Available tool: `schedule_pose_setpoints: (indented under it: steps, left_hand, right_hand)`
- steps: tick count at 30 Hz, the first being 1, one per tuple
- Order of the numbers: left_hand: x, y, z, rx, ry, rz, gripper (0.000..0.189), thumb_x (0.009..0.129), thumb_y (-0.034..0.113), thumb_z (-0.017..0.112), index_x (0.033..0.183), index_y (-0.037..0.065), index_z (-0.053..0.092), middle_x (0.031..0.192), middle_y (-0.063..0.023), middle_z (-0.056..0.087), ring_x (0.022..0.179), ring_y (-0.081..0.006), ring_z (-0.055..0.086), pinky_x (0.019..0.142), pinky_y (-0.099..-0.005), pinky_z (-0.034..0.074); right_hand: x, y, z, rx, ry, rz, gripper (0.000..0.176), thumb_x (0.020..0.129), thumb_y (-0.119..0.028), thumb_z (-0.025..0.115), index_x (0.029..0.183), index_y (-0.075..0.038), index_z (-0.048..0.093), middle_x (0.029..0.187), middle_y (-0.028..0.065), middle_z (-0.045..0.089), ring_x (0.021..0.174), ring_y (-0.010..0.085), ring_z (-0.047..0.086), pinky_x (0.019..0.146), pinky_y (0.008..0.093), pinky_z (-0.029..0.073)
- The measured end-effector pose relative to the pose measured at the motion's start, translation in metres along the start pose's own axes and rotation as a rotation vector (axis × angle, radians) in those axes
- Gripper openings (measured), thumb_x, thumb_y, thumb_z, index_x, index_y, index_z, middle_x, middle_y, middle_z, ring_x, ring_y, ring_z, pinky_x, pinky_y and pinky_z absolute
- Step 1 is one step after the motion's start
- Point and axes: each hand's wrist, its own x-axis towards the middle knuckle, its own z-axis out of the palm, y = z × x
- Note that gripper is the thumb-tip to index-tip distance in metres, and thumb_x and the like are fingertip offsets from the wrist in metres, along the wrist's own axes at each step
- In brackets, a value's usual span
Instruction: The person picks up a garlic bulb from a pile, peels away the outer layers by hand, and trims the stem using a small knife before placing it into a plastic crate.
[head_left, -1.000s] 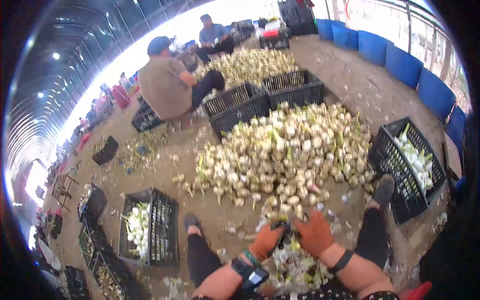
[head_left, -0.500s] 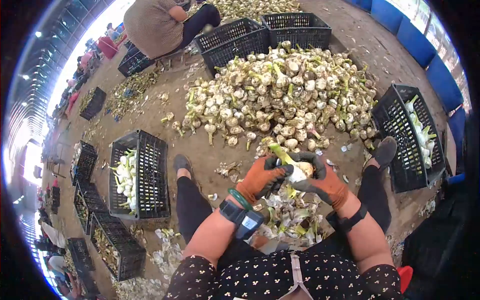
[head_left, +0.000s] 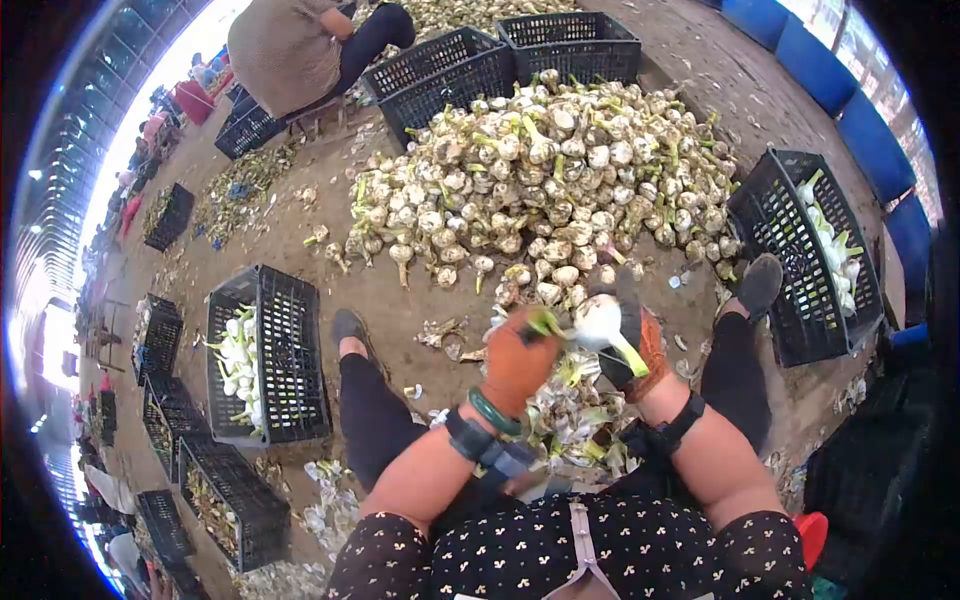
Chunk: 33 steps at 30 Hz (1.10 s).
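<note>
My left hand, in an orange and dark glove, is closed on a yellow-green strip of garlic peel; motion blurs the fingers. Beside it my right hand, gloved the same way, grips a garlic bulb. The bulb is clean and white, its green stem pointing down to the right. Under both hands lies a heap of loose peelings between my legs. Just beyond them rises a large pile of unpeeled, dirty garlic.
A black crate with white garlic stands left, another crate with white garlic right. Two more crates stand behind the pile. Another person sits at the back left. Several crates line the far left.
The bulb has lost its dirty outer layer and turned so its stem points down-right. My left hand has pulled away from it to the left with peel.
</note>
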Motion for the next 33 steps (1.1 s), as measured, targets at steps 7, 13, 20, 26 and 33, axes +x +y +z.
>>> schedule_pose_setpoints:
  steps: [7, 13, 20, 26, 33]
  left_hand:
    - [0.039, -0.031, -0.079, 0.026, 0.09, -0.598, 0.019, 0.075, 0.016, 0.054, 0.084, -0.002, 0.058, 0.072, -0.0089, 0.06, 0.065, -0.0196, 0.06, 0.059, -0.0321, 0.048]
    - [0.018, 0.003, -0.046, -0.285, -0.375, -0.318, 0.036, 0.074, 0.018, 0.059, 0.107, 0.005, 0.056, 0.093, -0.0153, 0.062, 0.089, -0.0258, 0.059, 0.076, -0.0326, 0.046]
    - [0.004, 0.013, -0.039, 0.41, -0.35, 0.127, 0.04, 0.067, 0.012, 0.062, 0.106, 0.011, 0.055, 0.09, -0.0125, 0.06, 0.074, -0.0307, 0.059, 0.066, -0.0358, 0.047]
    - [-0.003, 0.012, -0.042, 0.562, -0.345, 0.472, 0.033, 0.061, 0.012, 0.061, 0.093, 0.008, 0.054, 0.078, -0.009, 0.056, 0.067, -0.0285, 0.057, 0.058, -0.0387, 0.046]
    - [-0.004, 0.002, -0.025, 0.53, -0.427, 0.201, 0.027, 0.069, 0.018, 0.057, 0.094, 0.008, 0.054, 0.08, -0.0108, 0.058, 0.072, -0.0314, 0.057, 0.061, -0.0384, 0.047]
  right_hand:
    - [0.007, -0.064, 0.004, 1.562, -0.501, 0.767, 0.062, 0.084, -0.052, 0.043, 0.11, 0.003, 0.048, 0.103, 0.0152, 0.058, 0.074, 0.0154, 0.06, 0.062, 0.0237, 0.049]
    - [-0.003, -0.072, -0.017, 0.874, -0.184, 0.712, 0.044, 0.079, -0.023, 0.062, 0.113, 0.0, 0.046, 0.103, 0.011, 0.058, 0.093, 0.017, 0.057, 0.079, 0.0265, 0.048]
    - [-0.007, -0.063, -0.009, 0.363, -0.252, 0.511, 0.033, 0.081, -0.025, 0.06, 0.104, -0.003, 0.054, 0.097, 0.006, 0.06, 0.087, 0.0119, 0.055, 0.077, 0.0252, 0.045]
    - [-0.003, -0.081, -0.016, 0.3, -0.528, 0.638, 0.035, 0.072, -0.018, 0.068, 0.102, -0.004, 0.056, 0.092, 0.0045, 0.061, 0.084, 0.0143, 0.056, 0.076, 0.0295, 0.045]
    - [-0.021, -0.043, -0.003, 0.163, -0.886, 0.527, 0.042, 0.069, -0.028, 0.07, 0.102, -0.005, 0.057, 0.095, 0.0062, 0.061, 0.085, 0.0149, 0.056, 0.08, 0.0304, 0.044]
